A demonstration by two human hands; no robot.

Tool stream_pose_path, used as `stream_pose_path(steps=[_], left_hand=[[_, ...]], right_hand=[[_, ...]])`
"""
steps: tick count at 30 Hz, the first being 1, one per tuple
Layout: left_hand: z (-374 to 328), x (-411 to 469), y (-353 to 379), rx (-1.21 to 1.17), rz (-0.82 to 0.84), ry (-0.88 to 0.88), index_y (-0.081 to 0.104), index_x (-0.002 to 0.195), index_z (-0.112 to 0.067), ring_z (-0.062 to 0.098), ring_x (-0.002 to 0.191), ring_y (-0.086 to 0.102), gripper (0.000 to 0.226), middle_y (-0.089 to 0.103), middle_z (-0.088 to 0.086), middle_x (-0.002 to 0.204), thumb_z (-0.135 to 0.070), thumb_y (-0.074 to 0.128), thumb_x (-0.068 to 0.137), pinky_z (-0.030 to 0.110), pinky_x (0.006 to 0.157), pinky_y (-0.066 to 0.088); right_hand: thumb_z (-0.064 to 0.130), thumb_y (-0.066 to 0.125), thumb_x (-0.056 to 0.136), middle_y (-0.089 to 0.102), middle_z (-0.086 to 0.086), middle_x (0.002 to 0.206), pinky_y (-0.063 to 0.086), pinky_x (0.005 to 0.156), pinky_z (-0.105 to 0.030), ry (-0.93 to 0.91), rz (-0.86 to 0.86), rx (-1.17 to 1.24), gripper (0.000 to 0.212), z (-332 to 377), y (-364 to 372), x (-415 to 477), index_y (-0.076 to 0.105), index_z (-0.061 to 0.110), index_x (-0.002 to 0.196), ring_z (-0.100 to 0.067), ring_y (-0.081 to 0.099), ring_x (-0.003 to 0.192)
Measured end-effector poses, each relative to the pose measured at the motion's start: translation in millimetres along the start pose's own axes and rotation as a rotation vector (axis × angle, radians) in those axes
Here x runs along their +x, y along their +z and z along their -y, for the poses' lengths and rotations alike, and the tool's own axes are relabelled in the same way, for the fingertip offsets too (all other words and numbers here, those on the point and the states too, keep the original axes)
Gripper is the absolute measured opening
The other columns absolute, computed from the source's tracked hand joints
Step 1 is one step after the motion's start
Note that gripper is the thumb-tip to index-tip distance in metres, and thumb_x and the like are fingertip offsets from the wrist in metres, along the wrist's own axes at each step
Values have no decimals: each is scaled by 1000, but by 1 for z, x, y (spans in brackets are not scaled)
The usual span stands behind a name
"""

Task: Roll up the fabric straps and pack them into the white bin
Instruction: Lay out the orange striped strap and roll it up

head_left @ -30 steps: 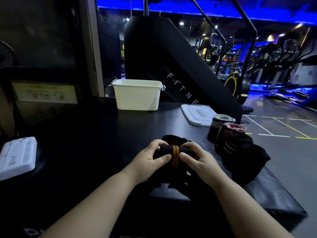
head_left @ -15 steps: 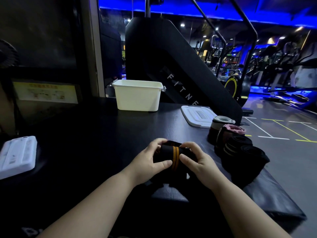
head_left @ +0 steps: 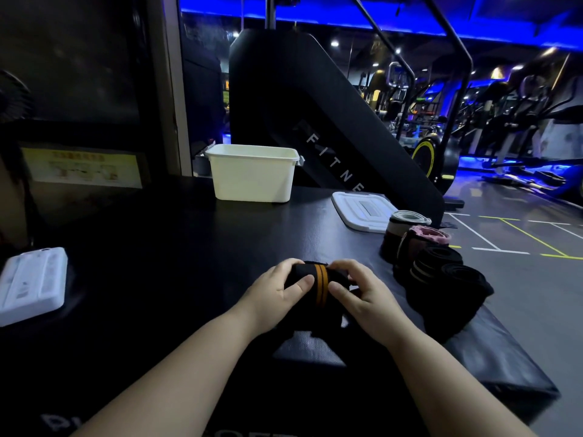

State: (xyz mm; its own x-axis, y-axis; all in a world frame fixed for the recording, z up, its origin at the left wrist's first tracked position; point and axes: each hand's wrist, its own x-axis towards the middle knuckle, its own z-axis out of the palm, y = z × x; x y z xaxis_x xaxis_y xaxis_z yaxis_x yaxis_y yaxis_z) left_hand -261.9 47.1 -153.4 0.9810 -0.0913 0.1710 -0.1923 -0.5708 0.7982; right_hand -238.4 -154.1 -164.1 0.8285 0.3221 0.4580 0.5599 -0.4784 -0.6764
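Black strap roll [head_left: 317, 283] sits gripped between both hands' fingers [head_left: 285, 266].

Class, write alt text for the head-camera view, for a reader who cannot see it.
A left hand and right hand grip a partly rolled black fabric strap with an orange stripe on a black table. Other rolled straps stand in a row to the right; a white bin sits farther back, a white lid lying flat right of it.

The scene is dimly lit. Far beyond the left hand [head_left: 274, 294] and right hand [head_left: 366, 298], which are softly and evenly lit, blue strip lighting [head_left: 315, 23] is seen. The black table [head_left: 176, 247] to their left is lost in shadow. Straight lines are bowed at the edges.
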Motion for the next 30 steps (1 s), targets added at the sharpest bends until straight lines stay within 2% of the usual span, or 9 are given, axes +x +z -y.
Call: stream_pose_path(steps=[4,7,9,11,15,21,24,27,30], left_hand=[[3,-3,-4,25,42,34,41,143,-26,10,131,36,60,39,-7,138,-39,65,90,30,115,27],[1,-4,-6,11,45,27,35,148,-26,8,129,37,63,40,-5,135,-31,64,92,29,114,28],[-1,-5,-6,-3,24,26,37,146,-28,6,123,40,58,41,-5,132,-32,61,94,23,109,29],[-3,-6,-5,-11,0,21,41,143,-27,4,117,42,52,43,-6,129,-34,59,95,18,102,30],[-2,-5,-4,-18,-30,41,49,137,-25,8,116,48,45,49,-3,126,-36,58,95,19,99,34],[3,-5,-6,-53,-12,20,41,143,-32,7,120,47,60,46,-6,132,-32,67,90,23,106,36],[4,-4,-6,-73,-24,61,41,143,-32,-2,113,48,58,46,-7,133,-27,66,91,8,96,35],[6,-3,-2,-107,-151,90,51,134,-26,-7,105,50,49,47,-8,128,-21,69,89,-3,81,36],[7,-2,3,-12,-420,86,59,106,-17,9,95,53,34,49,-3,109,-26,79,79,7,74,41]], right_hand=[[28,64,92,63,16,107,45,84,-18,10,-13,-36,22,-1,-1,2,57,45,104,-1,58,97],[35,67,88,64,13,108,47,84,-21,46,-29,-40,24,-1,0,2,58,44,108,-2,60,96],[45,72,77,62,14,111,46,84,-17,65,-1,-48,38,0,-1,0,57,46,112,1,59,98],[41,81,71,58,14,116,44,86,-12,67,41,-106,59,0,-2,-2,55,41,123,2,56,104],[33,83,73,49,14,121,34,85,1,31,3,-168,62,2,-2,-2,58,25,129,15,46,107],[43,76,78,53,17,113,36,80,-2,67,-5,-189,52,5,-2,-2,62,25,125,6,53,98],[67,60,69,54,18,109,42,86,-15,91,-9,-203,61,7,-1,-1,62,32,119,1,54,100],[67,57,69,55,18,104,44,88,-25,120,-22,-201,54,5,0,1,60,35,112,-3,54,101],[55,66,80,57,13,107,40,87,-22,143,-25,-196,41,4,1,4,58,33,114,-5,52,105]])
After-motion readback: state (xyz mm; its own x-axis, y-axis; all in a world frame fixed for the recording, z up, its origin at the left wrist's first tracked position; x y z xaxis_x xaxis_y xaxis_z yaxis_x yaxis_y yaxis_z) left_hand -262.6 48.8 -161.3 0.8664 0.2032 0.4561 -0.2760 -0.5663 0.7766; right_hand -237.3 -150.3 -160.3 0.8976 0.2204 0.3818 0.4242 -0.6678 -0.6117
